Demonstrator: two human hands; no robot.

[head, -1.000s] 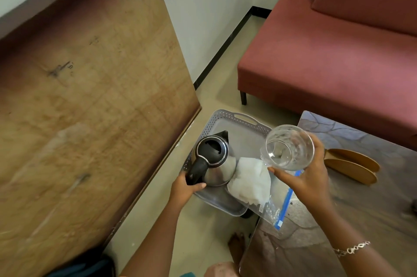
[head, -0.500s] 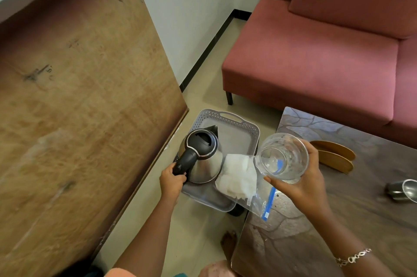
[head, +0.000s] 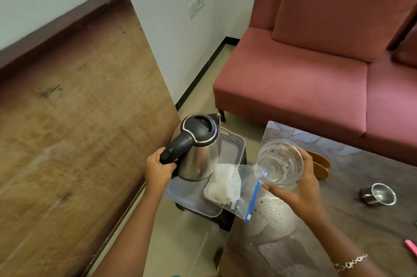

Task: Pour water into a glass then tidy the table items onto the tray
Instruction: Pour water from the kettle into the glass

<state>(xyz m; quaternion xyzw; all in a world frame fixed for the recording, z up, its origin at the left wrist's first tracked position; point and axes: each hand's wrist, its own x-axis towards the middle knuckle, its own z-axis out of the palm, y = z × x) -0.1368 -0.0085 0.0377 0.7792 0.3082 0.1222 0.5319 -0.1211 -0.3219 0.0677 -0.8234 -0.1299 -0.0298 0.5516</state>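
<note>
Right now the left hand (head: 159, 169) is wrapped tight around the black handle of the shiny kettle (head: 198, 148). It holds the kettle up over the gray tray (head: 234, 148), and the kettle looks a bit lifted off it, though its bottom edge is too close to the tray to be sure. Its spout points away toward the red sofa (head: 316, 78), and its black lid is shut. The right hand (head: 300, 188) is curled around a clear glass (head: 278, 165), with the fingers on the far side and the thumb on the near side. The glass is tipped so its open mouth faces the camera, and it is held above the edge of the dark table (head: 338, 231), just beside the kettle. I cannot tell if any water is in it. A clear plastic bag (head: 232, 186) with something white inside and a blue strip lies partly on the tray and partly over the table edge. On the table, past the glass, sit two brown wooden pieces (head: 321, 162), and a small steel cup (head: 380, 194) lies on its side farther right. A bracelet (head: 349, 262) is on the right wrist. A big wooden board (head: 74, 130) leans by the wall on the left.
</note>
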